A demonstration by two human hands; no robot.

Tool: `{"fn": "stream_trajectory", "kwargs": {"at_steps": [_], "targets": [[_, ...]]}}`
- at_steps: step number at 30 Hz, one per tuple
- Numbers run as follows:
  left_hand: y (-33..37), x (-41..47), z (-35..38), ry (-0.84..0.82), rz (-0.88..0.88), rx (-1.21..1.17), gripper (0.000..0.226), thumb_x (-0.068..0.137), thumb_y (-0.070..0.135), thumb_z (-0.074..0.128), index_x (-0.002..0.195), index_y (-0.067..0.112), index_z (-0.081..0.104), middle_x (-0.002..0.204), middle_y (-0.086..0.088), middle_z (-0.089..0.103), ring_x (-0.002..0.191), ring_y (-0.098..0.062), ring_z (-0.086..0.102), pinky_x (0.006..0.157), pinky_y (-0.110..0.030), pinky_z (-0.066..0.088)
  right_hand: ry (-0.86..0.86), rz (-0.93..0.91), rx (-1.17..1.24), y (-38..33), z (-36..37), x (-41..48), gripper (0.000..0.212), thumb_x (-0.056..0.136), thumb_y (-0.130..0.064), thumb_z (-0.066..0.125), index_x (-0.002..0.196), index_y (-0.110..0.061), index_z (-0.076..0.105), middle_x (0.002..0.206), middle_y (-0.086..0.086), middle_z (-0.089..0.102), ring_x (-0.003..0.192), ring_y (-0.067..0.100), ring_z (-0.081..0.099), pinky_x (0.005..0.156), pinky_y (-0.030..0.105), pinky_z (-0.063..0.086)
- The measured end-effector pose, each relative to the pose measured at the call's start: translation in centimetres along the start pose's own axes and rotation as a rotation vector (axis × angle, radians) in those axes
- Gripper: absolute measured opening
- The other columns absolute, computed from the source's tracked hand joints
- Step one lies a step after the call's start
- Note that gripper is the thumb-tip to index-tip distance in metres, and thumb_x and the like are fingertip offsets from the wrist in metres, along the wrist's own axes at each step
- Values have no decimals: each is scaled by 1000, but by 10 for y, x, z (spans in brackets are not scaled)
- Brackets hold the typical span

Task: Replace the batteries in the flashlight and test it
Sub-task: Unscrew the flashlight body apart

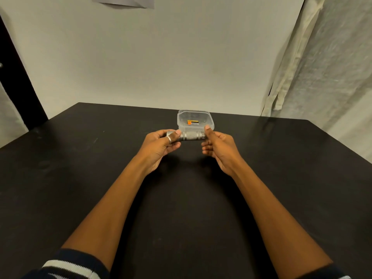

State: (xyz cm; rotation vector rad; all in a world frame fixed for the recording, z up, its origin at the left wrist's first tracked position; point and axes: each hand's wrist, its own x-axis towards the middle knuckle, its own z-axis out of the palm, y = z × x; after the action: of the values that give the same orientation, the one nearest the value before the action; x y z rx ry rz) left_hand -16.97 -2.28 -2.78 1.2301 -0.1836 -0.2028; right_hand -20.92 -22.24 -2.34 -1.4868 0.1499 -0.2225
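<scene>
Over the black table, just in front of the clear box, your left hand curls round 1 end of the silver flashlight and your right hand pinches the other, holding it level, while an orange-and-black battery lies inside the box.

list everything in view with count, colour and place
flashlight: one, silver, held level over the table
container: one, clear plastic, on the table behind the flashlight
battery: at least one, orange and black, inside the container
table: one, black, fills the lower frame
wall: one, off-white, behind the table
curtain: one, pale, right side
paper: one, grey, top of the wall
ring: one, silver, on a left-hand finger
sleeves: two, dark with white stripes, bottom corners
left hand: one, grip round the flashlight's left end
right hand: one, grip pinching its right end
</scene>
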Motion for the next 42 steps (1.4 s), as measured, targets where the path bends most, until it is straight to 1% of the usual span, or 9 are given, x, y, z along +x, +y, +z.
{"fn": "stream_trajectory", "kwargs": {"at_steps": [8,13,16,18,21,25,28,35,42], "targets": [[-1,1,1,29,-2,26,22,89,19,76,104,3,73,86,1,79,81,-10,74,75,-22,59,-80,-32,64,1,-3,-1,13,100,-21,66,94,-11,72,71,-2,69,72,13,66,71,28,59],[0,1,1,23,-5,34,23,90,18,75,106,2,72,85,2,79,83,-10,75,76,-22,59,-102,-38,109,0,-7,0,16,96,-4,63,104,-13,74,101,4,77,87,14,70,84,33,62],[0,1,1,28,-5,30,24,89,19,76,106,2,73,90,-1,79,85,-11,75,76,-23,59,-79,-29,106,-1,-3,-2,8,98,-18,67,101,-14,73,93,2,76,81,13,69,76,30,62],[-1,2,0,31,-5,28,25,88,19,77,107,3,73,93,-3,78,86,-11,75,76,-23,59,-18,-20,35,-2,1,-3,24,98,-34,69,99,-11,72,80,3,72,71,13,68,70,28,60],[-3,3,0,33,-2,34,28,87,21,78,107,2,73,91,-3,78,83,-10,75,75,-22,59,0,-28,-48,-1,4,-3,30,99,-34,67,98,-4,72,72,6,66,63,13,64,66,26,59],[-2,2,-1,32,-2,51,27,87,22,79,105,2,74,83,1,79,81,-9,75,75,-22,59,-71,-60,39,-2,0,-6,11,100,-14,65,105,-5,70,91,7,69,81,14,65,73,26,59],[-1,2,-1,31,1,62,25,87,22,79,104,3,74,84,2,79,80,-9,75,76,-23,59,-121,-55,89,-3,-4,-5,14,98,-7,65,112,-9,70,108,8,71,97,15,68,81,30,60],[-3,3,-1,22,-5,64,27,86,25,80,103,5,75,86,1,80,81,-9,75,75,-23,59,9,-21,-26,-1,2,-1,28,98,-33,68,95,-6,73,71,5,63,61,10,60,60,24,56],[-4,5,-2,28,-7,61,28,86,26,79,103,5,74,85,3,80,82,-8,76,74,-22,59,-126,-57,101,-1,-7,-3,14,97,-7,68,109,-10,73,110,7,76,100,16,73,80,28,61]]}}
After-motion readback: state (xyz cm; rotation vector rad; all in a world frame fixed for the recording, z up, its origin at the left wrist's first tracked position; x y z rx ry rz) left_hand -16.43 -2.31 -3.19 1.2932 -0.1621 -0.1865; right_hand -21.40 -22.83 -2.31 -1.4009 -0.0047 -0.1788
